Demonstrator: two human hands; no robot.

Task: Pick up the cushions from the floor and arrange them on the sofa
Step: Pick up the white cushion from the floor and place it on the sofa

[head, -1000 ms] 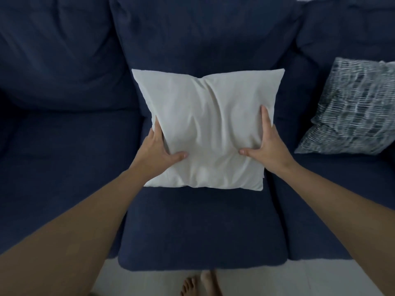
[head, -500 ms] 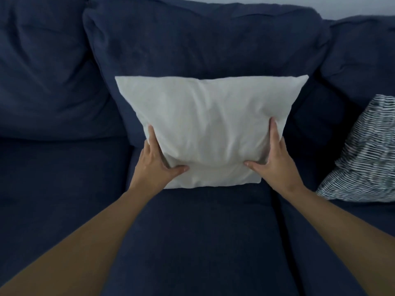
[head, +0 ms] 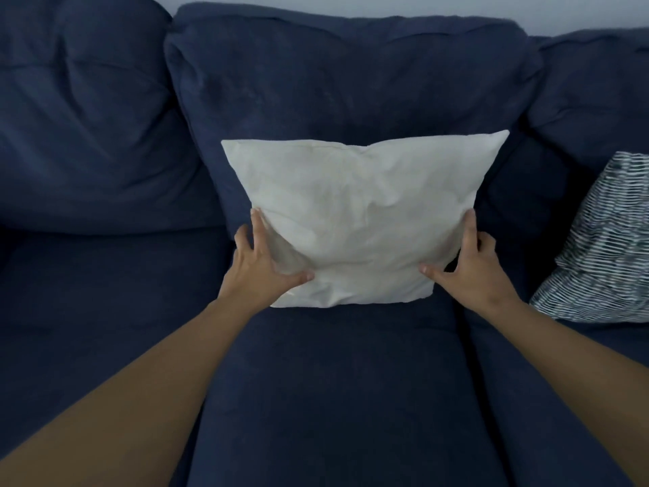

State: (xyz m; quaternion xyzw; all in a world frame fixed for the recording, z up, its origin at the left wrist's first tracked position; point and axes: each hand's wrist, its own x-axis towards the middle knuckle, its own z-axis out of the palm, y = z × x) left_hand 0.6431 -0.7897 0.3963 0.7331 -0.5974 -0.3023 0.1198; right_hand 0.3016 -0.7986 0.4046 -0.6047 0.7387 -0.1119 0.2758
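Observation:
A plain white cushion (head: 358, 219) stands on the middle seat of the dark blue sofa (head: 337, 381), leaning against the middle back pillow. My left hand (head: 261, 265) grips its lower left edge, thumb on the front face. My right hand (head: 472, 267) grips the lower right edge the same way. A grey and white patterned cushion (head: 604, 247) leans upright on the right seat, partly cut off by the frame edge.
The left seat (head: 98, 297) of the sofa has nothing on it. A strip of pale wall (head: 386, 8) shows above the sofa back. The floor is out of view.
The white cushion has gone further back and now rests against the middle back pillow. The view has come closer and tilted up, so the floor has left the frame.

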